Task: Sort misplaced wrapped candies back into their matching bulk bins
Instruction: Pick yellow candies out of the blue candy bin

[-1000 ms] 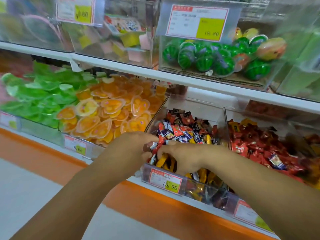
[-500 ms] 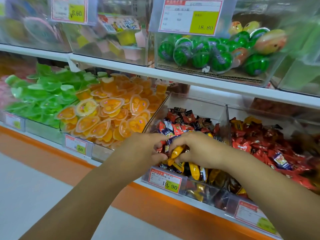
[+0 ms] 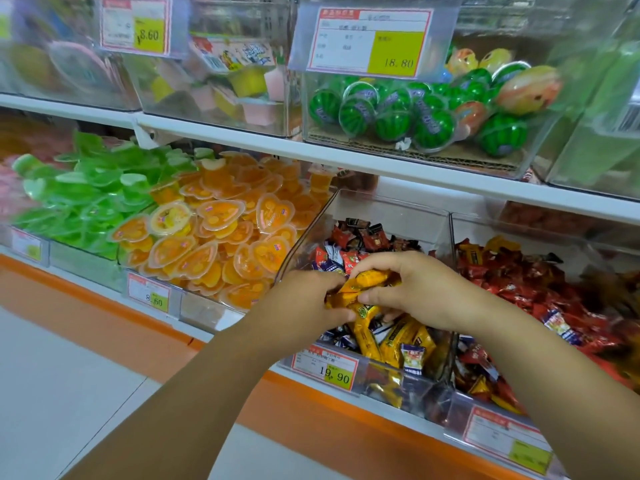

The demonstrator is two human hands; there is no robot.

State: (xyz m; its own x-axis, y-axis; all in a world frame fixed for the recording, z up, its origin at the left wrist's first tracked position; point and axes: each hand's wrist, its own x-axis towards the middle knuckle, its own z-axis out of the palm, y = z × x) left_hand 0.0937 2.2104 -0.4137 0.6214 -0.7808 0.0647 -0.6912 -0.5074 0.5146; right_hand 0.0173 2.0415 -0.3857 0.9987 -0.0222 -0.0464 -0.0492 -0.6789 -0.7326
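Holding a bunch of yellow wrapped candies (image 3: pixel 367 281) low over the mixed-candy bin (image 3: pixel 388 209), both hands at once: left grip (image 3: pixel 304 301) curled round the bunch's left end, right grip (image 3: pixel 417 289) pinching it from above, thumb underneath. Loose yellow candies (image 3: pixel 391 341) lie at the bin's front, behind the 19.90 price tag (image 3: pixel 325 367). Red candies (image 3: pixel 526 289) fill the next bin right; orange jelly cups (image 3: pixel 221 244) sit to the left
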